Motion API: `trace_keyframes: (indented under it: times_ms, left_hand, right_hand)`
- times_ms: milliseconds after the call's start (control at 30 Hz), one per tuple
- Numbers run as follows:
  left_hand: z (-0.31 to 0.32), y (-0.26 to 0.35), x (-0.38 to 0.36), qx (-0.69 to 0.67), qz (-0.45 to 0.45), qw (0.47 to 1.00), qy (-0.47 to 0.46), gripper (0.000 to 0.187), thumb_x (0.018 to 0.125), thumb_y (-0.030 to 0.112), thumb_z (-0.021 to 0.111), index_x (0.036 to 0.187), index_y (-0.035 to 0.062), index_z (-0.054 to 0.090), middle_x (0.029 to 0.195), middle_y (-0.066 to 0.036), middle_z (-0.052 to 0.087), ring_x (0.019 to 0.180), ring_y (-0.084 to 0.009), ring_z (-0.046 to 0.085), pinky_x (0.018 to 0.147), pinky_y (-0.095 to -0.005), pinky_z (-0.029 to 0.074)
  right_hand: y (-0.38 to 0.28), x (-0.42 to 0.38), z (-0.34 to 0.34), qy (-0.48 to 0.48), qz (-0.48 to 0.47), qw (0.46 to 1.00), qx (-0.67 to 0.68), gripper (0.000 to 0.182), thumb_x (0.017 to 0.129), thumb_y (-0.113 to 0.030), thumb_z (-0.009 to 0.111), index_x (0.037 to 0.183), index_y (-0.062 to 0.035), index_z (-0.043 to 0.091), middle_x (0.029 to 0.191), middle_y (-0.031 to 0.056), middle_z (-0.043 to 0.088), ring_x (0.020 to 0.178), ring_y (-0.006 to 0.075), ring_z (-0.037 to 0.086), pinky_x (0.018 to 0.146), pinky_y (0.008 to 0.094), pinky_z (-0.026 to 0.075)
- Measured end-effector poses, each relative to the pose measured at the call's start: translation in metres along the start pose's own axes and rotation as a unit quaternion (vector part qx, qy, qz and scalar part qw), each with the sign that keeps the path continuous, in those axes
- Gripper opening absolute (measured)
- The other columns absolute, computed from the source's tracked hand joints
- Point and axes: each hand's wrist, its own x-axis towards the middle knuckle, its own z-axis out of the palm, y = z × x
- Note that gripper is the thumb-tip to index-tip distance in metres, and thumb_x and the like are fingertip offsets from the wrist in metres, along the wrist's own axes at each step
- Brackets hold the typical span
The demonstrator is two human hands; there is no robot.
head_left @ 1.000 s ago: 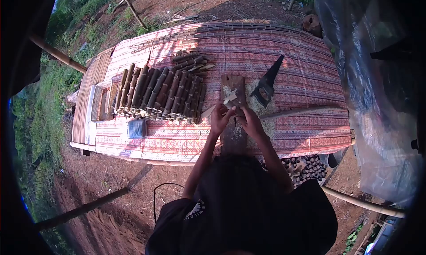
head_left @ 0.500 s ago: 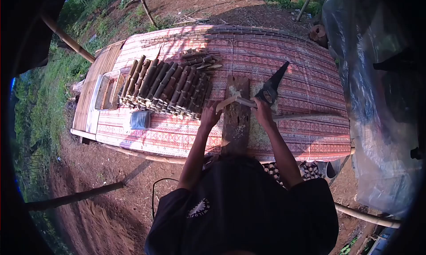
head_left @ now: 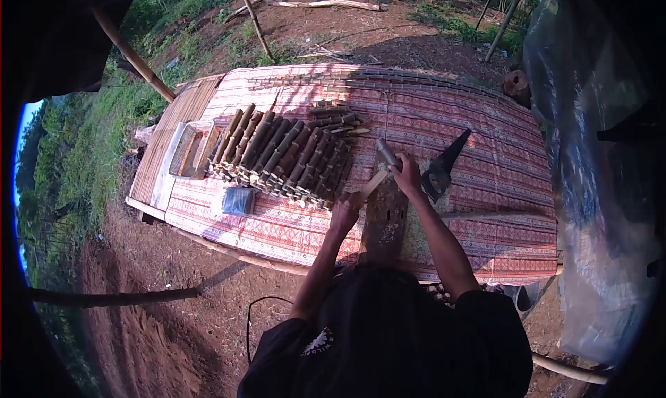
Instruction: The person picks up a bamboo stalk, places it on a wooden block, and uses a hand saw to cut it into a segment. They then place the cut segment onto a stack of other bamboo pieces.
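My left hand (head_left: 346, 205) is closed round the lower end of a flat, pale wooden piece (head_left: 374, 183), which slants up to the right. Closed on a short grey-brown stick (head_left: 388, 152), my right hand (head_left: 406, 171) is just above and right of it. The stick's lower end is close to the pale piece; whether they touch I cannot tell. Both are over a dark wooden board (head_left: 385, 221) lying on the patterned cloth (head_left: 485, 176). A black handsaw (head_left: 444, 168) lies right of my right hand.
Left of the board is a large stack of cut sticks (head_left: 284, 152). Farther left are a dark blue packet (head_left: 238, 200) and a clear tray (head_left: 191, 150). Long thin stalks (head_left: 416, 79) line the far edge. A plastic sheet (head_left: 583, 183) hangs at right.
The stick in my right hand has turned from nearly level to steeper, its far end now pointing up and away. The whole view has shifted, with the table lower and further right.
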Motion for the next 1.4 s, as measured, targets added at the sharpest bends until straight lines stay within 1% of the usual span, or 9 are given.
trace_keyframes:
  times_ms: [200,367,500,667,767,867,933,1133,1400]
  left_hand:
    - [-0.018,0.021,0.002,-0.063,0.079,0.993,0.056,0.058,0.075,0.014,0.076,0.127,0.0056,0.051,0.113,-0.017,0.061,0.101,-0.036,0.06,0.086,-0.0442,0.05]
    - [-0.032,0.037,0.015,-0.209,-0.036,0.977,0.031,0.057,0.075,0.02,0.078,0.124,0.0024,0.054,0.101,-0.013,0.066,0.077,-0.0182,0.066,0.063,-0.0306,0.052]
    - [-0.05,0.041,0.014,-0.205,-0.069,0.976,0.032,0.029,0.077,0.012,0.072,0.103,-0.0008,0.065,0.089,-0.013,0.067,0.066,-0.0199,0.067,0.057,-0.0314,0.052]
    - [-0.044,0.026,0.004,-0.18,-0.063,0.978,0.079,0.03,0.078,0.015,0.073,0.102,-0.0016,0.065,0.088,-0.016,0.066,0.074,-0.0243,0.069,0.061,-0.0324,0.054]
    - [-0.053,0.015,0.004,-0.11,-0.091,0.979,0.148,0.034,0.078,0.019,0.074,0.102,-0.004,0.065,0.087,-0.018,0.066,0.075,-0.0246,0.069,0.063,-0.0341,0.055]
    - [-0.092,0.016,0.021,-0.063,-0.063,0.979,0.185,0.036,0.077,0.021,0.074,0.104,-0.0011,0.066,0.089,-0.017,0.064,0.075,-0.0234,0.066,0.062,-0.0342,0.053]
    - [-0.128,0.016,0.039,-0.036,-0.068,0.973,0.219,0.037,0.077,0.021,0.074,0.106,0.0007,0.066,0.091,-0.017,0.064,0.075,-0.0245,0.065,0.064,-0.0354,0.052]
    - [-0.251,-0.028,0.099,0.144,0.003,0.935,0.324,0.022,0.076,0.01,0.069,0.098,0.0048,0.069,0.088,-0.018,0.06,0.089,-0.036,0.056,0.081,-0.0457,0.046]
    - [-0.302,-0.091,0.113,0.156,-0.04,0.958,0.237,0.024,0.073,0.012,0.071,0.095,0.0027,0.07,0.086,-0.018,0.063,0.08,-0.0344,0.061,0.074,-0.0432,0.049]
  right_hand:
    - [-0.031,-0.008,0.011,-0.047,0.022,0.986,0.16,0.038,0.077,-0.024,0.076,0.102,-0.0019,0.059,0.089,0.0108,0.067,0.08,0.0193,0.067,0.073,0.0356,0.052]
    - [-0.056,-0.026,0.028,-0.086,0.046,0.973,0.209,0.039,0.073,-0.029,0.08,0.091,-0.0015,0.06,0.081,0.0094,0.068,0.077,0.0184,0.067,0.068,0.0315,0.052]
    - [-0.051,-0.034,0.044,-0.106,0.105,0.941,0.305,0.037,0.076,-0.032,0.079,0.089,-0.0017,0.062,0.079,0.0086,0.07,0.074,0.0164,0.068,0.067,0.0301,0.053]
    - [-0.048,-0.052,0.035,-0.147,0.121,0.907,0.375,0.025,0.086,-0.025,0.07,0.093,-0.0017,0.062,0.081,0.0057,0.069,0.071,0.0127,0.066,0.063,0.0253,0.052]
    - [-0.023,-0.071,0.045,-0.124,0.019,0.931,0.343,0.021,0.092,-0.022,0.062,0.103,-0.0042,0.062,0.088,0.0028,0.067,0.068,0.0104,0.064,0.055,0.0234,0.053]
    - [-0.028,-0.088,0.033,-0.226,0.11,0.927,0.277,0.017,0.093,-0.017,0.057,0.106,-0.0046,0.058,0.084,0.0061,0.067,0.066,0.0116,0.066,0.055,0.0252,0.052]
    - [-0.025,-0.099,0.037,-0.22,0.222,0.87,0.381,0.017,0.094,-0.015,0.055,0.109,-0.006,0.056,0.087,0.0071,0.067,0.065,0.0135,0.067,0.051,0.0258,0.053]
    - [0.003,-0.115,0.043,-0.188,0.235,0.874,0.381,0.017,0.095,-0.016,0.053,0.11,-0.0073,0.055,0.089,0.0087,0.068,0.062,0.0154,0.067,0.048,0.0263,0.053]
    - [0.009,-0.12,0.033,-0.174,0.274,0.87,0.37,0.02,0.097,-0.021,0.051,0.112,-0.0092,0.055,0.092,0.0095,0.067,0.066,0.0172,0.068,0.052,0.0285,0.055]
